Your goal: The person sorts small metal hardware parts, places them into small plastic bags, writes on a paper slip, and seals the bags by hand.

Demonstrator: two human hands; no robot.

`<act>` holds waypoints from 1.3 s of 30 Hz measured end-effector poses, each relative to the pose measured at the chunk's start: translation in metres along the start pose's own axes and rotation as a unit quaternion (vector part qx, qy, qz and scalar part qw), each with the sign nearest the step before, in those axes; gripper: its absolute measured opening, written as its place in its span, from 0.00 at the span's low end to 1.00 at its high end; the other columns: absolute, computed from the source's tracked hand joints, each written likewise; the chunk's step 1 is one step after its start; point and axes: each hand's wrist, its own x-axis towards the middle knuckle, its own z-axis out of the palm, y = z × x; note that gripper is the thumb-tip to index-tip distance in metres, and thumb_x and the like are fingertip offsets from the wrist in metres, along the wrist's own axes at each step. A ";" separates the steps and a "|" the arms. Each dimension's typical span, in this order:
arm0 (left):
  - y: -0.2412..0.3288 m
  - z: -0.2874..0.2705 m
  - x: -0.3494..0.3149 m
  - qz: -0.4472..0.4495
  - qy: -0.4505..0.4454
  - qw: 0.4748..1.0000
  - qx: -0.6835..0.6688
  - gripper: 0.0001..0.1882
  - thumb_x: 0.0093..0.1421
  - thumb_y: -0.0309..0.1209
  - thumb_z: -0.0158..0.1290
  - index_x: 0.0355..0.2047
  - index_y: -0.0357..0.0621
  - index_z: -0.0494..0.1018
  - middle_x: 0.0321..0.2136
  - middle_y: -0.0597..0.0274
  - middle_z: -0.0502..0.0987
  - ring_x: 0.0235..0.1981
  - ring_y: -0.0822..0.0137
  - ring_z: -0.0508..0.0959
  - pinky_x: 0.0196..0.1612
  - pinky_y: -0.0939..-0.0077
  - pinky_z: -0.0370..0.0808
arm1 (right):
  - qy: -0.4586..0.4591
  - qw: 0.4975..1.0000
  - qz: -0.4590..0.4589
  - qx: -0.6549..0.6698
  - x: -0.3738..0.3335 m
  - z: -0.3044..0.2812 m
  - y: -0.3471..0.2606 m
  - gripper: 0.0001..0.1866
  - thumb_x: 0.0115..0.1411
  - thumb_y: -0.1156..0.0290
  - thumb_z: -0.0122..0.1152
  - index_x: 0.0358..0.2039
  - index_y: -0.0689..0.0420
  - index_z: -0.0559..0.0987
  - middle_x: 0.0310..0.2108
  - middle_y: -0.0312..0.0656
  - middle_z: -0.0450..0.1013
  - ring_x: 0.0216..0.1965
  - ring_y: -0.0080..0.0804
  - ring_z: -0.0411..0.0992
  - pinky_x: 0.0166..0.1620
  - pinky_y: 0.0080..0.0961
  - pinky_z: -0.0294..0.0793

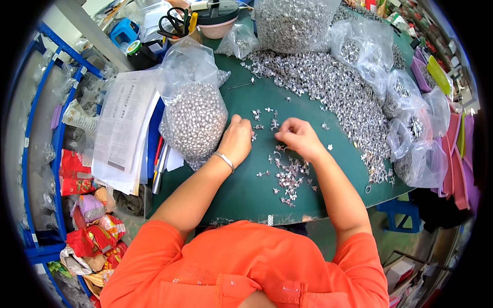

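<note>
On the green tabletop (246, 196), my left hand (238, 141) is curled closed beside a clear bag of round silver beads (194, 119). A tiny silver piece shows by its fingertips; what the fingers hold, if anything, is hidden. To the right, my right hand (302, 138) has thumb and forefinger pinched together, and I cannot make out what is between them. Several small silver metal pieces (258, 127) lie scattered between and beyond the hands. A loose cluster of similar silver pieces (290, 179) lies just below my right hand.
A wide heap of silver metal parts (328, 92) spreads across the far right, edged by filled clear bags (362, 49). Printed papers (126, 120) and pens (160, 161) are at left. Black-handled scissors (174, 24) stand at the back. A blue shelf rack (59, 128) stands left.
</note>
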 end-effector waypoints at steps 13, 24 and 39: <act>-0.009 0.030 -0.001 0.035 0.055 0.996 -0.062 0.06 0.54 0.23 0.55 0.29 0.38 0.68 0.33 0.43 0.69 0.34 0.42 0.73 0.39 0.56 0.72 | 0.139 0.907 -0.122 -0.379 0.034 0.016 0.014 0.10 0.46 0.71 0.69 0.24 0.63 0.77 0.23 0.50 0.74 0.27 0.45 0.74 0.34 0.36 0.74; 0.002 -0.014 -0.026 -0.235 -0.122 0.752 -0.604 0.05 0.61 0.27 0.52 0.35 0.39 0.73 0.28 0.65 0.70 0.26 0.75 0.68 0.29 0.83 0.67 | 0.005 0.933 0.030 0.359 0.031 -0.013 0.001 0.07 0.58 0.77 0.57 0.38 0.62 0.76 0.26 0.36 0.70 0.26 0.24 0.67 0.26 0.19 0.64; 0.005 -0.020 -0.074 -0.269 -0.138 0.475 -0.826 0.09 0.61 0.32 0.44 0.32 0.39 0.71 0.33 0.57 0.70 0.28 0.70 0.68 0.29 0.78 0.65 | 0.068 0.881 -0.236 -0.405 0.069 0.040 0.005 0.09 0.52 0.72 0.66 0.32 0.61 0.78 0.28 0.46 0.75 0.28 0.36 0.72 0.33 0.32 0.73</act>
